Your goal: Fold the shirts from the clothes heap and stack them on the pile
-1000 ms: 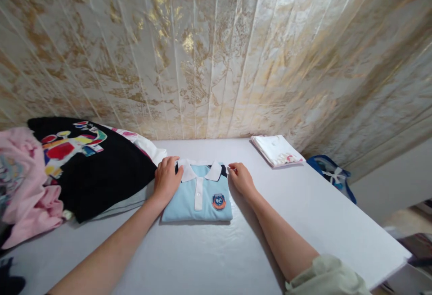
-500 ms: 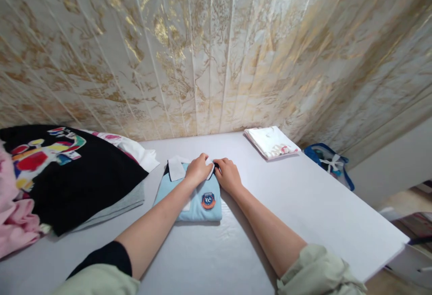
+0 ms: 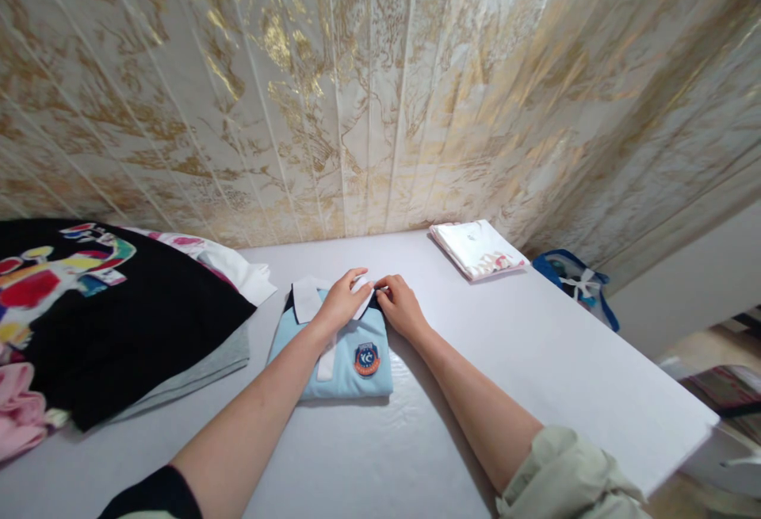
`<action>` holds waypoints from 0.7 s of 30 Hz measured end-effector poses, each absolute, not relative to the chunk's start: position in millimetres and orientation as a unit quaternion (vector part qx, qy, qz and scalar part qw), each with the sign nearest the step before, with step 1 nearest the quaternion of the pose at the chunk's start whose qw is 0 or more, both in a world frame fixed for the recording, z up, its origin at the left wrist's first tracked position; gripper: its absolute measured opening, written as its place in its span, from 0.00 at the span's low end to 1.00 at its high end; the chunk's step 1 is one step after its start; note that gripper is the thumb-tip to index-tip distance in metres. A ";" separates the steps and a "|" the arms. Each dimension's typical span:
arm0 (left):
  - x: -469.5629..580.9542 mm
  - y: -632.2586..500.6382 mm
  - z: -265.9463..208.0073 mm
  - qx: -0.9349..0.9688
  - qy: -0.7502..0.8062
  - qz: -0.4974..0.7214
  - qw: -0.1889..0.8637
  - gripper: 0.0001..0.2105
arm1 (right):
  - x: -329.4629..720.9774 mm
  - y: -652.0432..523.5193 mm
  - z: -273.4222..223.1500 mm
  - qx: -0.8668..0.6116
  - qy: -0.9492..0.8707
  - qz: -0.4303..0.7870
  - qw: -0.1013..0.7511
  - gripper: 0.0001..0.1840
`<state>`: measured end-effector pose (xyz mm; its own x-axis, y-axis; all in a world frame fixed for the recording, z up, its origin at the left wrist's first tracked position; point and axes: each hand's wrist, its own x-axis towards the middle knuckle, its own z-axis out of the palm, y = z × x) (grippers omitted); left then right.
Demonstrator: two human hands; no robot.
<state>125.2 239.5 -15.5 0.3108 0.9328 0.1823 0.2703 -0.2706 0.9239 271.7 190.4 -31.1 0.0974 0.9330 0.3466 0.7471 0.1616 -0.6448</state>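
Observation:
A light blue polo shirt (image 3: 350, 380) lies folded on the table, its white collar at the far edge and a round badge on its chest. My left hand (image 3: 345, 301) is over the collar's right side, thumb and fingers closed around the collar edge. At the dark shoulder patch just right of the collar, my right hand (image 3: 399, 305) pinches the fabric with bent fingers. Part of the collar and the placket are hidden under my left hand and forearm.
On the left spreads a heap of clothes with a black printed shirt (image 3: 154, 329), a grey garment (image 3: 196, 376) and a pink garment (image 3: 21, 416). A folded white garment (image 3: 476, 246) sits at the table's (image 3: 535, 360) back right. A blue-edged bag (image 3: 574, 285) stands beyond the right edge.
My left hand has shifted slightly left along the collar, uncovering more of the placket. The right hand stays at the shoulder. The view has shifted a little.

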 end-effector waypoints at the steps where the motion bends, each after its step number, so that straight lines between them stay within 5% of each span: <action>1: 125.8 240.3 -15.9 0.695 0.426 0.399 0.419 0.17 | 271.5 190.6 -31.9 -0.631 -0.655 0.130 0.394 0.08; 6: 125.2 238.0 -12.0 0.651 0.416 0.424 0.473 0.19 | 268.9 190.6 -30.9 -0.601 -0.632 0.175 0.457 0.11; 15: 121.5 234.3 -11.4 0.570 0.419 0.443 0.551 0.21 | 268.3 190.9 -28.8 -0.608 -0.584 0.237 0.483 0.02; 21: 121.1 233.7 -10.5 0.570 0.410 0.447 0.555 0.22 | 269.4 191.6 -24.6 -0.601 -0.598 0.215 0.484 0.11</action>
